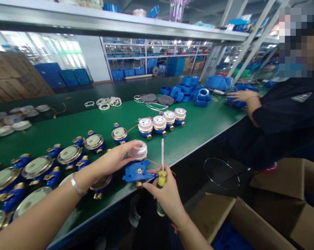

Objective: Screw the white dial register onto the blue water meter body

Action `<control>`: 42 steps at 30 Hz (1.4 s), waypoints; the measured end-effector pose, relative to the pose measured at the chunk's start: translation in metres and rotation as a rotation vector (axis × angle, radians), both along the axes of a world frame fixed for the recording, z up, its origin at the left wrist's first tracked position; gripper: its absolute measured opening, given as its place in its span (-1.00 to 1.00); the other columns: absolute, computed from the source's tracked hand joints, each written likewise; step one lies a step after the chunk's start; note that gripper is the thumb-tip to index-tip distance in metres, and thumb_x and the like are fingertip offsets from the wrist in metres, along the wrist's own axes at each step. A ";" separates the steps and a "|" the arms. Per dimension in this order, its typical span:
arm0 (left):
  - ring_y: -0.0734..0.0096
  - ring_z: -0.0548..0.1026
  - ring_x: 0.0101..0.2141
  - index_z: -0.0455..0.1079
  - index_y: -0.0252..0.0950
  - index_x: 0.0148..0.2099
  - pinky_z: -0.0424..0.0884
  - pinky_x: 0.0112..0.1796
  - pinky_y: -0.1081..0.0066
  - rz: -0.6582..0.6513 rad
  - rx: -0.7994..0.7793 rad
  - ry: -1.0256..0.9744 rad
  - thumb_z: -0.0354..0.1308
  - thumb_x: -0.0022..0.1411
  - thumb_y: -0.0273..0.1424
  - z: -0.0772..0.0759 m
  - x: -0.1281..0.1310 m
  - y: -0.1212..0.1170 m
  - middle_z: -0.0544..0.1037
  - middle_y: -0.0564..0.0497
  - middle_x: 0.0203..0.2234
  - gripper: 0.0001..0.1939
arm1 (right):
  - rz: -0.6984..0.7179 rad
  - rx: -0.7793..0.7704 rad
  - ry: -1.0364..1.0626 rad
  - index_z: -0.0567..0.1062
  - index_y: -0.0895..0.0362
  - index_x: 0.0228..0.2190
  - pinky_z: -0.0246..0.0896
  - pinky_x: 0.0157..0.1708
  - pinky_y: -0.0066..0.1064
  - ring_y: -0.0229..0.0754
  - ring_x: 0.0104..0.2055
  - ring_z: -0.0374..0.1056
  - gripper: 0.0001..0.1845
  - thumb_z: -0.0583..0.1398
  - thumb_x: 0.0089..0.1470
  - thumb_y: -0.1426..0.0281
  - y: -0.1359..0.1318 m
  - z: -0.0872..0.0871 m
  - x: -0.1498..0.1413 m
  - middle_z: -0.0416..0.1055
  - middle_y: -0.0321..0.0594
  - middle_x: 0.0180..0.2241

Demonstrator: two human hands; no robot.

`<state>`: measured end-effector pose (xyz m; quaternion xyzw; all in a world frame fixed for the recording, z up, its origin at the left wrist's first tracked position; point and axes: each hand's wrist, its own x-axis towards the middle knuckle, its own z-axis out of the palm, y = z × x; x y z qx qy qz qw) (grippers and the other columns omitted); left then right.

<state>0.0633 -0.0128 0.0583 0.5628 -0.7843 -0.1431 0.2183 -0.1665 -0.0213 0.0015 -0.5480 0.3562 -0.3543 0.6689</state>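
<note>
Screwdriver (162, 178) with silver metal shaft and yellow-and-dark handle stood tip-up, clasped in the right hand (169, 191), whose fingers also touched a flat blue piece (132, 171) with holes. Just beyond that piece, the left hand (118, 157) gripped a round, pale dial unit (141, 151). Four blue-bodied, white-dialed meters (160, 121) stood beyond both hands.

The left hand (118, 157) grasps a clear-topped dial (139, 152); the right hand (170, 192) holds a screwdriver (162, 177) upright.
</note>
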 end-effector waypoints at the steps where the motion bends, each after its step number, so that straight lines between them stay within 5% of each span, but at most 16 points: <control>1: 0.22 0.30 0.20 0.24 -0.22 0.15 0.22 0.21 0.10 0.016 -0.001 -0.011 0.05 0.35 -0.32 0.001 0.005 -0.003 0.32 -0.12 0.22 -0.65 | 0.019 -0.018 -0.030 0.16 0.05 -0.27 0.12 -0.59 -0.55 -0.44 -0.59 0.15 -0.50 0.36 -0.13 0.37 0.001 0.005 0.004 0.49 -0.28 -0.19; 6: 0.23 0.23 0.24 0.19 -0.17 0.27 0.17 0.24 0.14 0.025 -0.012 -0.086 0.10 0.30 -0.39 0.002 0.018 -0.004 0.26 -0.08 0.25 -0.50 | 0.165 -0.097 -0.031 0.22 0.07 -0.24 0.14 -0.56 -0.56 -0.45 -0.59 0.15 -0.70 0.25 0.03 0.41 0.011 0.021 0.017 0.49 -0.27 -0.18; 10: 0.24 0.20 0.26 0.12 -0.12 0.31 0.16 0.25 0.14 0.035 -0.050 -0.128 0.09 0.32 -0.37 -0.004 0.014 0.000 0.18 -0.06 0.30 -0.46 | 0.125 -0.180 0.080 0.30 0.08 -0.16 0.12 -0.59 -0.53 -0.42 -0.60 0.15 -0.75 0.10 0.23 0.18 -0.004 0.027 -0.007 0.43 -0.28 -0.26; 15: 0.22 0.09 0.31 0.16 -0.18 0.25 0.08 0.28 0.09 0.038 -0.103 -0.147 0.08 0.34 -0.38 -0.011 0.011 -0.006 0.12 -0.05 0.34 -0.54 | 0.107 -0.576 0.641 0.30 0.01 0.06 0.20 -0.31 -0.38 -0.21 -0.42 0.37 -0.61 0.01 0.29 0.14 -0.051 0.024 -0.053 0.41 -0.30 -0.45; 19: 0.19 0.08 0.31 0.18 -0.18 0.23 0.07 0.28 0.06 -0.006 -0.136 -0.151 0.09 0.35 -0.37 -0.017 0.014 -0.012 0.14 -0.05 0.33 -0.57 | 0.200 -0.716 0.993 0.33 0.06 0.03 0.11 -0.37 -0.35 -0.06 -0.37 0.44 -0.58 -0.02 0.28 0.11 -0.073 0.017 -0.061 0.46 -0.19 -0.44; 24: 0.29 0.12 0.30 0.11 -0.16 0.26 0.13 0.26 0.11 -0.029 -0.151 -0.119 0.01 0.40 -0.35 -0.021 0.019 -0.011 0.14 -0.08 0.33 -0.58 | 0.296 -0.700 0.889 0.36 0.08 -0.12 0.14 -0.33 -0.41 -0.13 -0.32 0.45 -0.70 0.01 0.28 0.17 -0.080 0.018 -0.051 0.48 -0.21 -0.36; 28: 0.29 0.21 0.26 0.14 -0.15 0.19 0.18 0.25 0.15 0.004 -0.110 -0.097 0.08 0.34 -0.34 -0.010 0.012 -0.008 0.23 -0.05 0.28 -0.59 | 0.356 -0.604 0.801 0.40 0.01 -0.07 0.12 -0.39 -0.45 -0.21 -0.48 0.40 -0.67 -0.01 0.29 0.14 -0.083 0.017 -0.049 0.41 -0.35 -0.54; 34: 0.00 0.39 0.05 0.21 -0.21 0.18 0.38 0.07 0.01 0.286 -0.096 -0.095 0.34 0.07 -0.14 -0.003 -0.023 -0.017 0.29 -0.13 0.13 -0.32 | 0.292 -0.607 0.873 0.37 0.02 -0.02 0.09 -0.41 -0.42 -0.16 -0.48 0.38 -0.63 -0.05 0.31 0.15 -0.080 0.004 -0.047 0.38 -0.32 -0.55; 42: 0.19 0.42 -0.01 0.32 -0.21 0.06 0.36 0.07 0.19 0.337 -0.062 0.071 0.30 0.06 -0.38 -0.007 -0.031 -0.028 0.29 -0.05 0.05 -0.52 | 0.268 -0.534 0.748 0.29 0.07 -0.03 0.19 -0.26 -0.38 -0.14 -0.29 0.42 -0.71 0.06 0.22 0.28 -0.075 0.002 -0.058 0.46 -0.24 -0.34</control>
